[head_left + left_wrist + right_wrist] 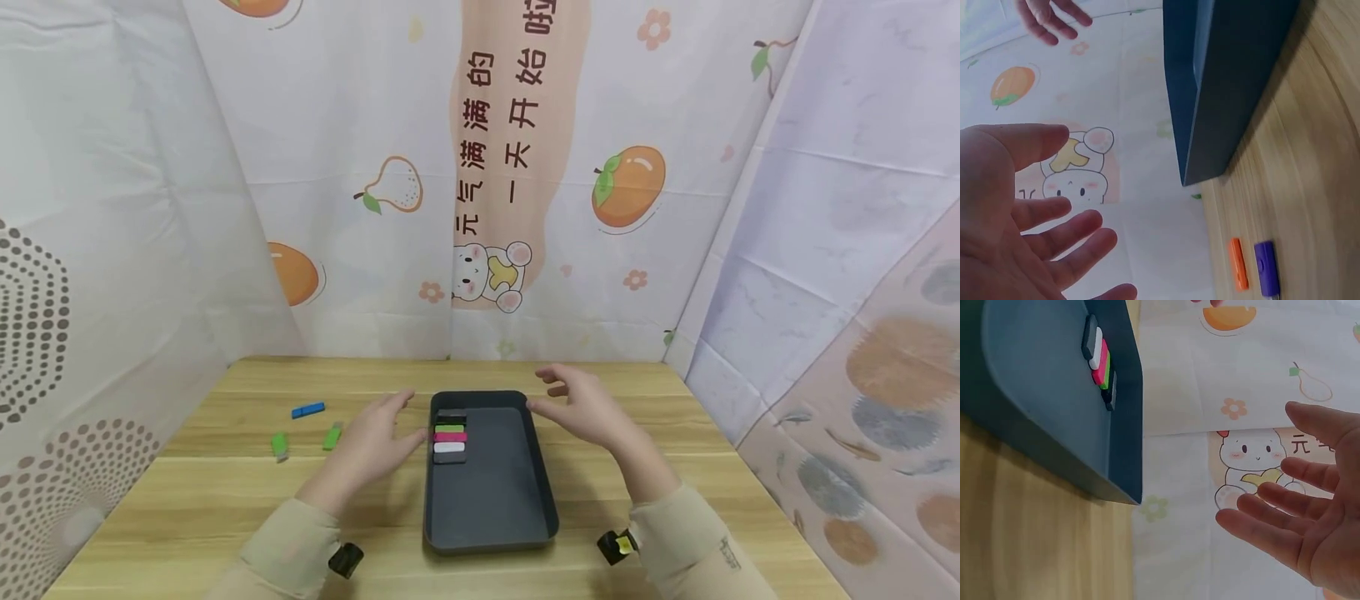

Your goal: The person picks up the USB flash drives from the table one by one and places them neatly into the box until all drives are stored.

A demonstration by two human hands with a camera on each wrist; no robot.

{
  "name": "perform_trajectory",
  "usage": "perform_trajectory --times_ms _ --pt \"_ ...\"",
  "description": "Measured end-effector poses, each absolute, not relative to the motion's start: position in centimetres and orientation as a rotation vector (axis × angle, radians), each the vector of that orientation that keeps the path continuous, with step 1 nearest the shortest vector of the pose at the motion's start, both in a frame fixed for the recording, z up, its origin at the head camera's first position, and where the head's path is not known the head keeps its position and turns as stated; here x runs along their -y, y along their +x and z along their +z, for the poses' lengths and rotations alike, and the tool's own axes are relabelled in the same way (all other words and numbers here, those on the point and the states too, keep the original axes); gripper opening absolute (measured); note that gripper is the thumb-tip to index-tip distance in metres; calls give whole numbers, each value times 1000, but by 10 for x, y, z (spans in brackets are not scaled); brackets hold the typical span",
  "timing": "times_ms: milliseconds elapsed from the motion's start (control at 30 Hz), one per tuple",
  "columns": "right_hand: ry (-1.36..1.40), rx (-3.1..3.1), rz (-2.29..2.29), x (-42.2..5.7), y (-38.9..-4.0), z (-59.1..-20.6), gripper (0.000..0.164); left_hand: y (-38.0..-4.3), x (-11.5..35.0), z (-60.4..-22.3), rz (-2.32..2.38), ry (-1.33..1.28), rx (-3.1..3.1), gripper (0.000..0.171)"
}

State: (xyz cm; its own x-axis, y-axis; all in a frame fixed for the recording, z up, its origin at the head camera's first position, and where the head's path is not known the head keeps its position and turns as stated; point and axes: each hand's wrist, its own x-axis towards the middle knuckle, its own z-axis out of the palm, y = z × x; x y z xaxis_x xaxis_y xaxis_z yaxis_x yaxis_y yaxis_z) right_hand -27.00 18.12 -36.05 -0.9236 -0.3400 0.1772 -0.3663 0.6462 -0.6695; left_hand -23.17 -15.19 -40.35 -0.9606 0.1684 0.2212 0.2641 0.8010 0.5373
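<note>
A dark grey rectangular tray (495, 492) lies on the table between both hands. Against its left wall sit several USB sticks in a column; a pink stick (451, 437), a white stick (449, 447) and a green one (450, 428) show among darker ones. My left hand (378, 446) hovers by the tray's left wall, palm inward and fingers spread, holding nothing. On the other side, past the far right corner, my right hand (581, 408) is raised with its fingers loosely extended and nothing in them.
Left of the tray lie a blue USB stick (308, 410) and two green sticks, one upright green stick (280, 444) and one tilted green stick (332, 437). The left wrist view adds an orange stick (1239, 264) and a purple stick (1267, 269). Printed curtains (375, 275) surround the wooden table.
</note>
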Motion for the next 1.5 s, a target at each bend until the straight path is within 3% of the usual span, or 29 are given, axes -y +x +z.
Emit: perform_trajectory --times_ms 333,667,1033,1500 --pt "466 2802 1494 -194 -258 -392 50 -230 165 -399 -849 -442 2795 76" --pt "466 2796 1610 -200 -250 -424 55 -231 178 -402 -806 -566 2702 77" --pt "479 2819 1498 -199 -237 -443 59 -232 190 -401 -722 -592 2708 100" --pt "445 2819 1677 -196 -231 -460 60 -237 200 -401 -688 -586 2681 98"
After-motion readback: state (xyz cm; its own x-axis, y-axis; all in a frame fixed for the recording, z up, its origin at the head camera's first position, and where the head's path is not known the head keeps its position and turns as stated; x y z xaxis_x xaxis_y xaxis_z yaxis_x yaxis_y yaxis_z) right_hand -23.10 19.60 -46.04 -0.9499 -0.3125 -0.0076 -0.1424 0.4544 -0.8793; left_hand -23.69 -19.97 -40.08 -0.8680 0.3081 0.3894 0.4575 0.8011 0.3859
